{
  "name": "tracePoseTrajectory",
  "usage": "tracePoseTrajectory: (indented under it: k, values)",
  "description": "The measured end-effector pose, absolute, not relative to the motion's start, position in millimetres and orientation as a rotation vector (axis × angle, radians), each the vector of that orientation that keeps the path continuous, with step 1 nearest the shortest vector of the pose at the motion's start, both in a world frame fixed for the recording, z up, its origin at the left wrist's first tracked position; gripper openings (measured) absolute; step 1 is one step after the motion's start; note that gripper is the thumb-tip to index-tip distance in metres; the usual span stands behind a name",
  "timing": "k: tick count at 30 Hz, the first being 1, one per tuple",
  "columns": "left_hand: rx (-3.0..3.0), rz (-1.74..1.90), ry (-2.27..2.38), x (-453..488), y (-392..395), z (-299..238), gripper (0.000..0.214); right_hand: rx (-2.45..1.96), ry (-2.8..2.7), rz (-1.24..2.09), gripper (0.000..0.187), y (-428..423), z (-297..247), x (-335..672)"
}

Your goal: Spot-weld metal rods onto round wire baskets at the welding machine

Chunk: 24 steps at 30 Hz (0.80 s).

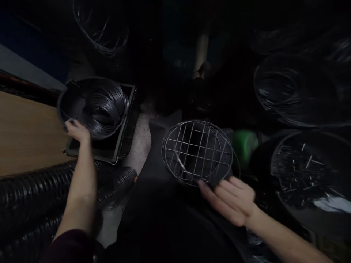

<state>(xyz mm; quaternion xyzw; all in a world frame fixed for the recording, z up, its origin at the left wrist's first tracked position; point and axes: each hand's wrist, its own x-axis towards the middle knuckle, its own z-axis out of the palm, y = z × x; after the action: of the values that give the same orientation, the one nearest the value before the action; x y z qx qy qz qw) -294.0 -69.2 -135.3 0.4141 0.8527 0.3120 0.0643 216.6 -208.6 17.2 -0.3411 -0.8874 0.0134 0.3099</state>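
Note:
My left hand [78, 130] is at the left rim of a dark round basin [73, 104], fingers curled; what they pinch is too dark to make out. Inside the basin lies a thick pile of thin wire rings [105, 106]. On my lap, over a dark apron [157, 153], rests a round wire rack [201, 148] with crossing bars; a few loose-looking hoops show around its edge. My right hand [233, 199] closes at the rack's near right rim, its thumb and fingers against the wire, slightly blurred.
The basin sits on a grey crate [111, 159]. Stacked wire rings [30, 197] lie at lower left. A tub [276, 146] of short metal pieces stands right, with another basin of rings [290, 87] behind. A green object [245, 146] is beyond my right hand.

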Motion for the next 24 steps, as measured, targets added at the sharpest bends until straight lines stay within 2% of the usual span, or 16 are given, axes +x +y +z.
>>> tracePoseTrajectory:
  k: [4, 7, 9, 13, 17, 20, 24]
  values:
    - [1.36, 1.408, 2.706, -295, -100, -92, 0.025, -0.897, -2.336, -0.049, 0.01, -231, -4, 179]
    - [1.472, 1.796, 2.342, -279, -115, -65, 0.029, -1.036, -2.337, -0.021, 0.019, -245, -17, 171]
    - [1.372, 1.872, 2.034, -250, -117, -54, 0.029, -1.07, -2.319, -0.002, 0.02, -254, -19, 174]
    - [1.257, 1.556, 1.573, -154, -111, -50, 0.028, -1.233, -2.123, 0.109, 0.022, -260, -6, 196]
    - [1.418, 0.989, 1.265, -64, -87, -69, 0.04, -1.699, -1.439, 0.269, 0.021, -244, -5, 229]
    - [1.553, 0.75, 1.076, -31, -65, -87, 0.05, -1.878, -1.079, 0.438, 0.028, -233, -27, 249]
    - [1.635, 0.581, 0.917, -25, -52, -96, 0.058, -1.965, -1.1, 0.636, 0.039, -238, -59, 258]
